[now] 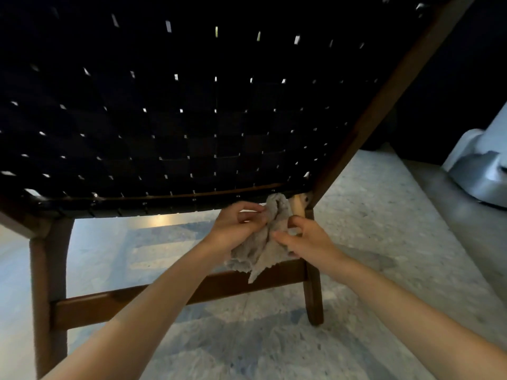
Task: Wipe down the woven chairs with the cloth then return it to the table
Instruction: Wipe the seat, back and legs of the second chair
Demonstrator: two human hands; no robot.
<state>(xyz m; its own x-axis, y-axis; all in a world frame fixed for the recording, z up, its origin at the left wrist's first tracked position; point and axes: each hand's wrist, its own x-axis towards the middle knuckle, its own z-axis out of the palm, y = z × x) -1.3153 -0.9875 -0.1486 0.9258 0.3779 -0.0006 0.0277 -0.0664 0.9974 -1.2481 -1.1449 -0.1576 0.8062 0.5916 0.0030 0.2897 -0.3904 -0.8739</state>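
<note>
Low down behind the woven chair [192, 119], both hands are working at the top of its wooden leg [312, 294]. The cloth [258, 256] is there too, its bunched head pushed up into the corner just above the leg, where the dark webbing meets the frame.

The left hand [238, 226] has its fingers [248, 206] curled in and clamped on the upper folds. The right hand [307, 242], just beside the leg, pinches the cloth's edge between thumb and fingertips. Neither hand is free.

The risks, as I read them: that corner is tight, and a wadded cloth could catch on the strap ends or the joint above the leg, so a hard pull might drag it out of the right hand's light pinch. If it slips, it lands on the floor [370, 242] at the foot of the leg and picks up grit. Bunched like this, only a small patch touches the wood, so spots could get missed. The desk is not in view.

As for how it lies, the cloth's long axis runs roughly up and down, parallel to the leg. Its crumpled top points up at the webbing. The ragged tail hangs down over the crossbar [137, 300] that joins the leg, its tip angled slightly away from the leg.
</note>
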